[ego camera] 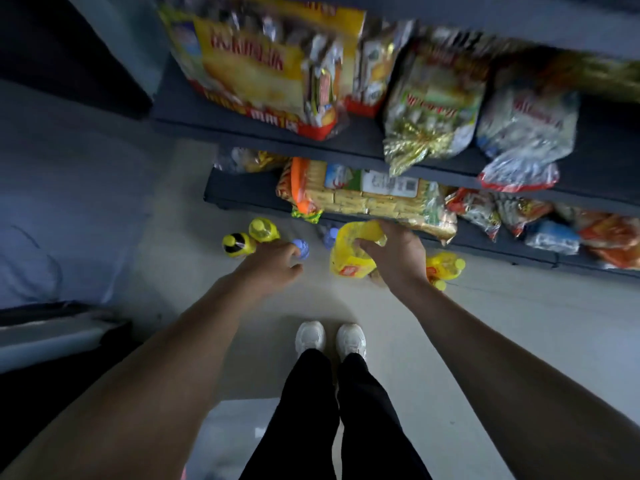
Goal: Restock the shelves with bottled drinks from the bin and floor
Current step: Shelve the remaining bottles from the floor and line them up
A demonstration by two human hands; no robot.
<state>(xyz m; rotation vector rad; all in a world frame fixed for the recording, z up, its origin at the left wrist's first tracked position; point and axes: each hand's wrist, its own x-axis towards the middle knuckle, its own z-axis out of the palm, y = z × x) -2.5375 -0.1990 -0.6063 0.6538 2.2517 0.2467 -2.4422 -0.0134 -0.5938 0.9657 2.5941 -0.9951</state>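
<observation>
My right hand (394,258) grips the handle of a large yellow bottle (349,251) held above the floor in front of the bottom shelf. My left hand (273,265) reaches down with loosely curled fingers and holds nothing; its fingertips are beside a small blue-capped bottle (300,247). Two yellow-capped bottles (265,230) (238,244) stand on the floor just left of it. Another blue-capped bottle (330,236) stands behind the large one. More yellow bottles (445,266) lie on the floor, partly hidden by my right wrist.
Dark shelves (242,195) hold snack bags and cracker packs (374,199) at upper right. My white shoes (329,339) stand on the pale floor (485,323). A blue-grey surface (69,220) and a dark bin edge (52,327) lie at left.
</observation>
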